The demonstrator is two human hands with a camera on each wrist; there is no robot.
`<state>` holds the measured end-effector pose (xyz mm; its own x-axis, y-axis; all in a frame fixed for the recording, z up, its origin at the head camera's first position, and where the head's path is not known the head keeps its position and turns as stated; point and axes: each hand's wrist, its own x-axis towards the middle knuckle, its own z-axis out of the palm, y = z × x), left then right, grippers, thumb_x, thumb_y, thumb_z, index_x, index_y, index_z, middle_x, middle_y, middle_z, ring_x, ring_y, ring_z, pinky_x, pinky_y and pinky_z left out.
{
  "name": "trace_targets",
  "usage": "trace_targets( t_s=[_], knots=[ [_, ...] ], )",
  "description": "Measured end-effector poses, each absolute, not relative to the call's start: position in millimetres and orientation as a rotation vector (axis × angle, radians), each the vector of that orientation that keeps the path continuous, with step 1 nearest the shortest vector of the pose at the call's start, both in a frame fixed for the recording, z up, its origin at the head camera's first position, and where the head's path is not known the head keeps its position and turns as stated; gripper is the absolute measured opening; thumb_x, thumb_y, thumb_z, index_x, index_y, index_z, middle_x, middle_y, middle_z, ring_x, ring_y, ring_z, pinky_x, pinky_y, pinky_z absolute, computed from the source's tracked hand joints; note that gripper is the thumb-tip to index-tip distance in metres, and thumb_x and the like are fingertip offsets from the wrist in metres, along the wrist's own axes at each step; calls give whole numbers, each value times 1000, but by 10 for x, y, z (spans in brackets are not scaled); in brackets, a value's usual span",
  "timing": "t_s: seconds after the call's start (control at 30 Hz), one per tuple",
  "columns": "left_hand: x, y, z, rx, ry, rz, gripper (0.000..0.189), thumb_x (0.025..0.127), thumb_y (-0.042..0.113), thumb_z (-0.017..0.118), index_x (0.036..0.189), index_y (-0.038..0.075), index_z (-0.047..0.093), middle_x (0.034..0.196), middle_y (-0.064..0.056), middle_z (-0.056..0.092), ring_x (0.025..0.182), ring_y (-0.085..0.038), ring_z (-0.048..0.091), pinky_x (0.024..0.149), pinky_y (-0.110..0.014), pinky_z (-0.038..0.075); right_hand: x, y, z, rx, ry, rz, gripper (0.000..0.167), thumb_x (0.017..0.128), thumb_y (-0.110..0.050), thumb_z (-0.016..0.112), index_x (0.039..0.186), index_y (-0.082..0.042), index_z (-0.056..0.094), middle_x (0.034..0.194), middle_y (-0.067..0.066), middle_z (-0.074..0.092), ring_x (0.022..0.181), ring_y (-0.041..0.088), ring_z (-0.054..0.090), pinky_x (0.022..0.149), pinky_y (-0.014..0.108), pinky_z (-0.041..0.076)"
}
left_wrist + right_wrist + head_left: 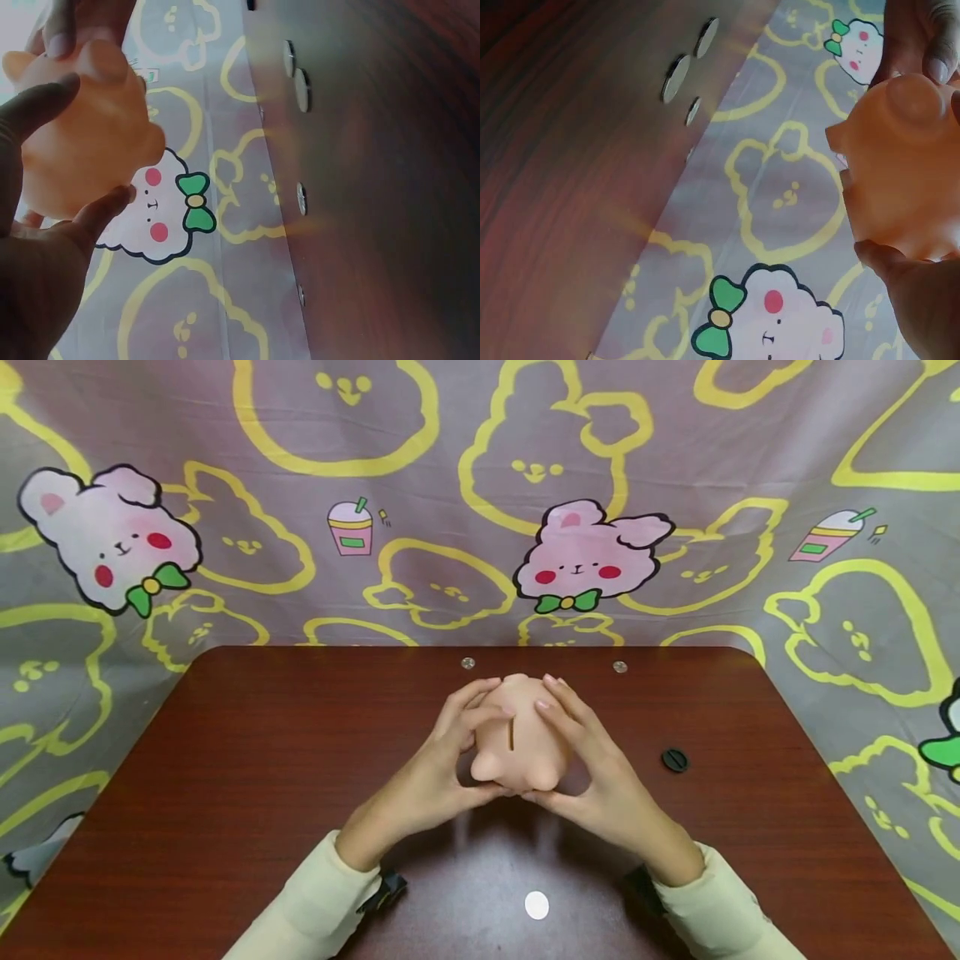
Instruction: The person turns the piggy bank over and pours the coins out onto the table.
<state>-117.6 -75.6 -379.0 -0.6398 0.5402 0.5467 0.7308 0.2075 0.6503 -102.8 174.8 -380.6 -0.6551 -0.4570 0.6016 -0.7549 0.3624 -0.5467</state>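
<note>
A pinkish-tan piggy bank (536,735) is held up over the table between both hands. Its dark coin slot (512,733) faces up, with two rounded ears on the side nearer the body. My left hand (441,768) grips the left side, fingers over the upper part and thumb underneath at the near edge. On the opposite side my right hand (609,768) grips it the same way, its thumb close to the left one. The left wrist view shows the piggy bank (86,142) raised above the tabletop level; the right wrist view has it (904,180) at the right edge.
Two coins, one left (468,663) and one right (620,667), lie near the far edge of the brown table (285,760). A black round plug (676,760) lies right of the hands. Behind hangs a cartoon-patterned cloth (450,510). Glare (537,905) shows on the near tabletop.
</note>
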Motion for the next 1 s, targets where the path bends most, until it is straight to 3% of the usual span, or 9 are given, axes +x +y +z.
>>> trace_targets(
  t_s=[0.17,0.33,0.4,0.5,0.63,0.83,1.0],
  knots=[
    [-1184,-758,-3787,-1255,-2216,-1154,85,74,5,94,143,14,45,163,-19,29,152,-35,36,120,-40,42,-1044,1747,-3839,1100,-2215,1083,74,98,-47,69,157,-11,44,171,14,30,162,31,23,126,25,30],
    [-1181,-773,-3768,-1264,-2225,-1121,86,75,8,95,145,15,46,166,-16,29,152,-33,38,115,-41,49,-1057,1757,-3837,1090,-2196,1157,73,94,-49,73,153,-12,49,170,17,31,157,27,33,121,22,35],
    [-1182,-774,-3768,-1249,-2234,-1157,85,75,10,95,145,15,47,166,-15,31,152,-32,39,115,-41,49,-1059,1765,-3836,1078,-2196,1267,74,91,-43,79,152,-11,51,169,19,31,154,24,37,117,21,40],
    [-1176,-766,-3777,-1220,-2249,-1273,82,77,11,94,146,15,49,167,-15,32,152,-30,40,116,-40,48,-1050,1781,-3836,1026,-2216,1471,81,83,-20,90,152,-9,51,170,17,31,151,20,40,109,20,48],
    [-1171,-743,-3792,-1158,-2292,-1507,79,83,8,89,151,15,49,169,-11,30,149,-28,44,111,-39,52,-1038,1781,-3827,906,-2275,1654,91,76,6,89,156,-9,47,170,6,33,147,14,43,99,21,56],
    [-1196,-714,-3810,-991,-2408,-1741,77,91,10,82,157,25,46,168,3,31,144,-24,50,101,-34,58,-1070,1773,-3846,796,-2347,1816,83,89,4,79,160,-18,43,166,5,37,137,13,53,94,22,58],
    [-1213,-705,-3812,-884,-2488,-1802,67,96,17,78,156,28,48,162,2,41,134,-24,60,93,-34,61,-1091,1798,-3832,708,-2518,1756,71,97,-9,75,159,-22,44,160,6,47,130,24,59,90,28,61]
  ],
)
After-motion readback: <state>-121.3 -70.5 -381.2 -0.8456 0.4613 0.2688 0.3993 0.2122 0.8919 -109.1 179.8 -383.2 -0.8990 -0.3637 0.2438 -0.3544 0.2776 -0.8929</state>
